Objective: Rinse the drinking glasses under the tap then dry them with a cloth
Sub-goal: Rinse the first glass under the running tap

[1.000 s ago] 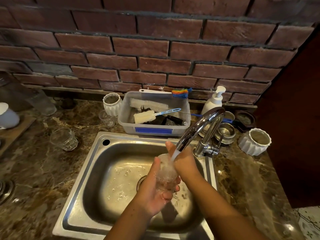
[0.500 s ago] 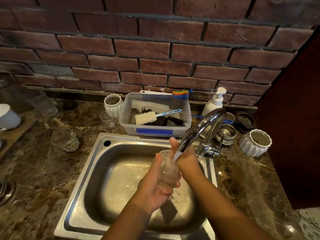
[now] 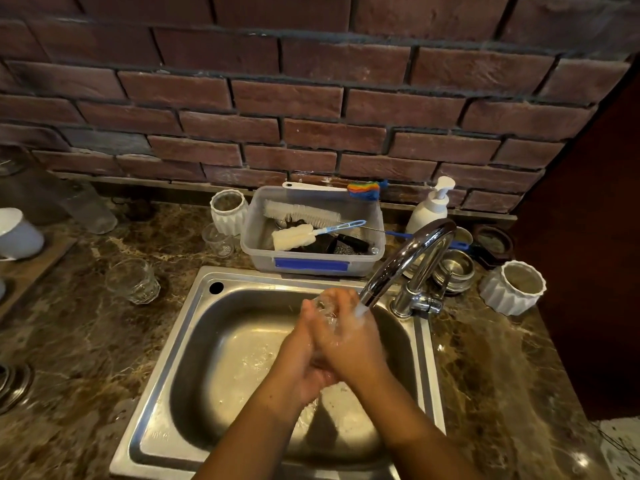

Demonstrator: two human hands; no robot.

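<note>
Both hands were wrapped around a clear drinking glass point(image 3: 323, 308) above the basin of the stainless steel sink point(image 3: 194, 344), and only its upper part showed between the fingers. The left hand point(image 3: 301, 355) cupped it from the side nearer the basin's middle, while the right hand point(image 3: 349, 341) closed over it from the tap side, fingers curled across the glass. The two hands pressed together, so how far the glass reached down inside them could not be told.

The chrome tap point(image 3: 408, 261) rose from the sink's back right corner and arched over the basin; its stream of water point(image 3: 361, 310) fell onto the back of the right hand, just beside the glass. Droplets lay on the basin floor.

Another faceted drinking glass point(image 3: 133, 280) lay tilted on the marble counter point(image 3: 69, 341) left of the sink, well apart from the hands. A smaller clear glass point(image 3: 218, 240) stood behind the sink's back left corner, next to a white ribbed cup point(image 3: 228, 211). Directly behind the sink sat a clear plastic tub point(image 3: 313, 265) holding bottle brushes point(image 3: 298, 213). A white pump bottle point(image 3: 429, 206) stood behind the tap, and a second white ribbed cup point(image 3: 512, 287) stood to the tap's right.
</note>
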